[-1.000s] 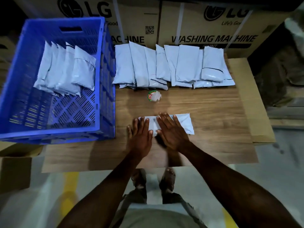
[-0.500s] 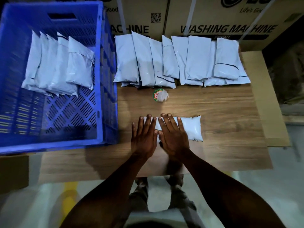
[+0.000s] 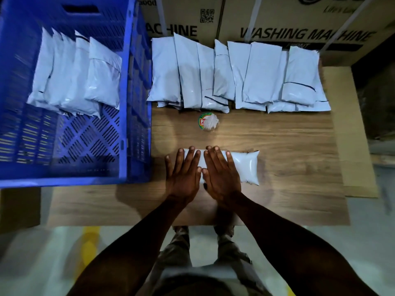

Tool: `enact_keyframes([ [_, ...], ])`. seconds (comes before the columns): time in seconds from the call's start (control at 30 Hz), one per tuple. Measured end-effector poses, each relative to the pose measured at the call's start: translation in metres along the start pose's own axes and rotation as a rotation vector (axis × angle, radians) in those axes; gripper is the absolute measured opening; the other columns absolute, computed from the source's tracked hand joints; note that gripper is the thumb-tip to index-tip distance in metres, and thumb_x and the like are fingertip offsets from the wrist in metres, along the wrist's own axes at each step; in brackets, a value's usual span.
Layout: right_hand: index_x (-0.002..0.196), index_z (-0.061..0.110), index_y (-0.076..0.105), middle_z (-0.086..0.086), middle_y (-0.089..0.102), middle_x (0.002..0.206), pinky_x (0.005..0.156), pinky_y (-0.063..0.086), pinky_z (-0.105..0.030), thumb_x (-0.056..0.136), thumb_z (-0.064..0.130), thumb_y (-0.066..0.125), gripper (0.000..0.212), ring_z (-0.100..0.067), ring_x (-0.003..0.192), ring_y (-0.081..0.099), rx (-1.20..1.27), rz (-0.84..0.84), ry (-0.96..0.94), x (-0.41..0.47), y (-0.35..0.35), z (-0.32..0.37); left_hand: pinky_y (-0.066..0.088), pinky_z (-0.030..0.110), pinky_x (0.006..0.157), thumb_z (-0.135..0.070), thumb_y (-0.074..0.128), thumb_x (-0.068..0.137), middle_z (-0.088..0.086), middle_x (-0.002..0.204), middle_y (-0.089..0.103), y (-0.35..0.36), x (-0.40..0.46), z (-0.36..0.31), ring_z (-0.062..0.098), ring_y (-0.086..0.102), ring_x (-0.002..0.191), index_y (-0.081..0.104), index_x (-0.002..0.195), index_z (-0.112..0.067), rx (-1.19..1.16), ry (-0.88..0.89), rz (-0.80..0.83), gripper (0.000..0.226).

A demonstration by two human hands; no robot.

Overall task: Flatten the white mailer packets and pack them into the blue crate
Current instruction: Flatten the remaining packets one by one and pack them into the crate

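Left hand and right hand, fingers spread flat, press a white packet near the table's front edge; bare wood lies to the right.

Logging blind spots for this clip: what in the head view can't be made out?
- Left part of the pressed mailer: covered by the left hand and right hand.
- Round label: print too small, half under crumpled plastic.
- Blue crate: left side cut off by the frame edge.
- Row of mailers: overlapping, so no exact count.
- Carton: logo cut off at the top edge.
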State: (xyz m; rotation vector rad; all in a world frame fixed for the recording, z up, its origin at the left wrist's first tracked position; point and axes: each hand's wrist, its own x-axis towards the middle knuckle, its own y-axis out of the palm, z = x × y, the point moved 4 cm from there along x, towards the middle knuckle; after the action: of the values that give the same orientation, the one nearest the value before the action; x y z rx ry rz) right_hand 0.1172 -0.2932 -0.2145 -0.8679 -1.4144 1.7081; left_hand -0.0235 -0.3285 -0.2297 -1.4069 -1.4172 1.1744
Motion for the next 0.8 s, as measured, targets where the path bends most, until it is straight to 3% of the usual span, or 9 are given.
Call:
enact_keyframes([
  [0.3,0.162,0.010,0.022,-0.007,0.013,0.171,0.129,0.002,-0.047,0.108,0.040,0.020,0.062,-0.023,0.159,0.007,0.251,0.018,-0.004,-0.003,-0.011,-0.004,0.005,0.062,0.122,-0.047,0.011,0.106,-0.006,0.170,0.005,-0.008,0.000,-0.002,0.024,0.003,0.157,0.008,0.160,-0.033,-0.041,-0.015,0.071,0.057],
  [0.47,0.160,0.009,0.028,-0.007,0.015,0.169,0.128,-0.004,-0.040,0.108,0.038,0.026,0.060,-0.024,0.158,0.011,0.244,-0.112,0.017,-0.016,-0.038,-0.025,0.003,0.059,0.123,-0.044,0.017,0.105,-0.002,0.168,0.020,-0.039,0.002,-0.025,0.030,0.012,0.155,0.025,0.159,-0.028,-0.067,-0.023,-0.019,0.058],
  [0.63,0.159,0.009,0.030,-0.012,0.023,0.168,0.127,0.013,-0.053,0.108,0.038,0.027,0.059,-0.030,0.156,0.019,0.129,-0.104,0.124,-0.028,-0.034,-0.076,0.015,0.062,0.120,-0.038,0.023,0.106,0.003,0.165,0.029,-0.030,0.011,-0.080,0.033,0.020,0.153,0.033,0.158,-0.021,-0.071,0.121,-0.038,0.055],
  [0.8,0.160,0.007,0.027,-0.016,0.022,0.168,0.125,0.019,-0.057,0.107,0.039,0.024,0.062,-0.033,0.156,0.018,0.097,-0.012,0.122,-0.024,-0.019,-0.097,0.013,0.061,0.121,-0.041,0.024,0.106,0.000,0.163,0.033,-0.001,0.023,-0.095,0.030,0.021,0.153,0.034,0.157,-0.025,0.000,0.082,-0.024,0.055],
])
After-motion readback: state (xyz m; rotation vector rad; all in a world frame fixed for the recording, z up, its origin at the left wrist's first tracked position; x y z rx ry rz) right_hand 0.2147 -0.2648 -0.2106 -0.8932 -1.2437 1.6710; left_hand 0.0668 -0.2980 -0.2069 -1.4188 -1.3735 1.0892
